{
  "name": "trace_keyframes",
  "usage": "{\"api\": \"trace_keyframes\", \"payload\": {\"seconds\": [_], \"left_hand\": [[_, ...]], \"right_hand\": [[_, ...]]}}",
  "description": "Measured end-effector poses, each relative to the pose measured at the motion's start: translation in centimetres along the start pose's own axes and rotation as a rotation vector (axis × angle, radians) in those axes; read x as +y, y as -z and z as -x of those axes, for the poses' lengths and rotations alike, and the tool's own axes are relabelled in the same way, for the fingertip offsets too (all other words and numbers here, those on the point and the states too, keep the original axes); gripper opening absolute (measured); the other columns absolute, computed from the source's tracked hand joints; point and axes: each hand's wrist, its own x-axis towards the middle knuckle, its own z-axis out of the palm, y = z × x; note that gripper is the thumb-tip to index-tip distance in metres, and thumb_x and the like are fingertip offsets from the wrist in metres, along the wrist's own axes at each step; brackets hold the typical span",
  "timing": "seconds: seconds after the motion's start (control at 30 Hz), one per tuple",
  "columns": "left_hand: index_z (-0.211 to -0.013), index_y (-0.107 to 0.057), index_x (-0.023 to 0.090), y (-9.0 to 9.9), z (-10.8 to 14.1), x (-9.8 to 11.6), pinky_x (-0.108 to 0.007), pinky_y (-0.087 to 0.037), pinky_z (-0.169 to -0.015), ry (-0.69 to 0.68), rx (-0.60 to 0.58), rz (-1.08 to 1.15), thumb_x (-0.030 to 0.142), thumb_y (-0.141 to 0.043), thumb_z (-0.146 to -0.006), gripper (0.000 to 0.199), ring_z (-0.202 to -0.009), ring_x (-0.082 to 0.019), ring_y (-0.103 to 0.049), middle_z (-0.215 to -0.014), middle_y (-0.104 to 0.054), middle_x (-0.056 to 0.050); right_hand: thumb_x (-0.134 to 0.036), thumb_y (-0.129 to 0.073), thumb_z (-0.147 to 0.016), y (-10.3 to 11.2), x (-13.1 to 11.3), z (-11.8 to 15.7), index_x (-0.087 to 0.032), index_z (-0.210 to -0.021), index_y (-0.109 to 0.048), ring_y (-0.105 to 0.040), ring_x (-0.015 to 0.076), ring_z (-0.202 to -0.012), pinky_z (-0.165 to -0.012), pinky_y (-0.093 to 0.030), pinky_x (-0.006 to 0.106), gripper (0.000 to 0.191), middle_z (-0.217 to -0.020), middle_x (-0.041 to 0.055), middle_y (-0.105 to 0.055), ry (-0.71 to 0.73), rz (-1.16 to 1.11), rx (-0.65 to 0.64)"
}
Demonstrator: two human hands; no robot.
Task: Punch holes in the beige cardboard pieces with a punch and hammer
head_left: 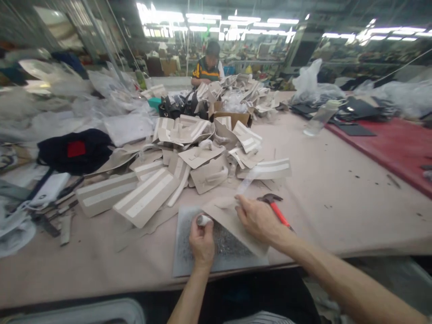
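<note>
My left hand (201, 245) is closed around a short, whitish cylinder (204, 220) whose exact kind I cannot make out. It is over a worn grey board (184, 252) at the table's front edge. With my right hand (258, 220) I grip a beige panel (245, 236), tilted over the board's right part and slightly blurred. Just beyond my right wrist lies a hammer (279, 212) with a red handle and dark head. Several beige panels with white strips (150, 198) are heaped behind the board.
A dark cap (77, 150) and a white device (50, 191) lie at left, near plastic bags (118, 121). A clear bottle (320, 119) stands at right beside a red surface (398, 148). A person (209, 65) sits across the table, behind a cardboard box (236, 118).
</note>
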Motion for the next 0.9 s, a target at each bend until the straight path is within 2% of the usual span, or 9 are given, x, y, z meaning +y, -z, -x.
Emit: {"api": "trace_keyframes", "payload": {"seconds": [0.1, 0.2, 0.4, 0.57, 0.63, 0.73, 0.77, 0.83, 0.9], "left_hand": [[-0.107, -0.06, 0.017, 0.3, -0.1, 0.7, -0.029, -0.054, -0.082, 0.002, 0.021, 0.006, 0.039, -0.063, -0.085, 0.032, -0.09, -0.021, -0.07, -0.098, -0.074, -0.009], [-0.1, -0.064, 0.017, -0.3, -1.0, 1.9, -0.029, -0.054, -0.08, -0.037, -0.089, -0.034, 0.038, -0.065, -0.082, 0.027, -0.088, -0.021, -0.069, -0.097, -0.074, -0.008], [-0.097, -0.066, 0.016, -4.7, -2.3, 2.5, -0.026, -0.052, -0.074, -0.03, -0.383, 0.015, 0.035, -0.067, -0.08, 0.026, -0.081, -0.017, -0.067, -0.09, -0.073, -0.006], [-0.09, -0.068, 0.015, -8.1, -1.6, 2.3, -0.024, -0.051, -0.071, -0.054, -0.371, 0.067, 0.034, -0.07, -0.076, 0.025, -0.076, -0.016, -0.066, -0.084, -0.072, -0.005], [-0.093, -0.069, 0.014, -7.6, -2.0, 2.8, -0.023, -0.05, -0.072, -0.084, -0.282, 0.076, 0.034, -0.07, -0.077, 0.026, -0.078, -0.016, -0.065, -0.087, -0.073, -0.006], [-0.096, -0.068, 0.015, -4.8, -3.4, 3.6, -0.025, -0.052, -0.077, -0.097, -0.098, 0.098, 0.035, -0.07, -0.079, 0.027, -0.081, -0.016, -0.067, -0.091, -0.073, -0.007], [-0.096, -0.067, 0.015, -3.6, -3.9, 3.9, -0.027, -0.053, -0.077, -0.101, -0.039, 0.111, 0.035, -0.071, -0.078, 0.027, -0.081, -0.016, -0.067, -0.09, -0.073, -0.007], [-0.094, -0.066, 0.014, -1.3, -4.8, 4.3, -0.029, -0.054, -0.077, -0.12, 0.053, 0.139, 0.034, -0.072, -0.077, 0.027, -0.079, -0.016, -0.068, -0.087, -0.073, -0.006], [-0.093, -0.065, 0.014, 0.4, -5.1, 4.6, -0.03, -0.055, -0.077, -0.147, 0.117, 0.172, 0.032, -0.073, -0.076, 0.026, -0.077, -0.016, -0.069, -0.085, -0.072, -0.004]], "right_hand": [[-0.033, -0.032, -0.1, -5.1, -0.1, 5.7, -0.019, -0.133, -0.052, -0.068, 0.0233, -0.09, -0.075, -0.047, 0.03, 0.041, -0.106, 0.0119, -0.071, -0.075, -0.15, -0.054], [-0.035, -0.029, -0.101, -8.1, -1.1, 8.0, -0.02, -0.14, -0.047, -0.069, 0.0249, -0.09, -0.074, -0.05, 0.032, 0.046, -0.11, 0.0133, -0.07, -0.132, -0.219, -0.086], [-0.032, -0.028, -0.1, -8.6, -0.3, 8.0, -0.02, -0.141, -0.049, -0.07, 0.0256, -0.087, -0.071, -0.051, 0.033, 0.048, -0.11, 0.0137, -0.071, -0.24, -0.272, -0.012], [-0.03, -0.038, -0.097, -8.9, 4.5, 8.8, -0.02, -0.134, -0.059, -0.068, 0.0208, -0.066, -0.056, -0.042, 0.029, 0.043, -0.09, 0.0108, -0.075, -0.37, -0.101, 0.217], [-0.031, -0.042, -0.097, -8.4, 6.4, 9.1, -0.02, -0.129, -0.063, -0.066, 0.0189, -0.059, -0.054, -0.038, 0.027, 0.041, -0.083, 0.0091, -0.075, -0.419, -0.046, 0.374], [-0.035, -0.042, -0.098, -7.5, 7.5, 9.1, -0.019, -0.127, -0.065, -0.066, 0.0192, -0.063, -0.058, -0.04, 0.027, 0.041, -0.084, 0.0095, -0.075, -0.461, -0.102, 0.508], [-0.035, -0.04, -0.098, -7.4, 7.2, 8.9, -0.018, -0.128, -0.064, -0.067, 0.0199, -0.066, -0.06, -0.041, 0.027, 0.042, -0.085, 0.0101, -0.075, -0.479, -0.155, 0.474], [-0.031, -0.033, -0.1, -7.3, 5.4, 8.7, -0.014, -0.13, -0.061, -0.068, 0.0215, -0.071, -0.062, -0.042, 0.028, 0.044, -0.087, 0.0127, -0.074, -0.439, -0.294, 0.257], [-0.028, -0.035, -0.099, -7.4, 2.5, 8.7, -0.015, -0.117, -0.067, -0.068, 0.0202, -0.072, -0.061, -0.043, 0.027, 0.039, -0.084, 0.0111, -0.074, -0.254, -0.438, -0.022]]}}
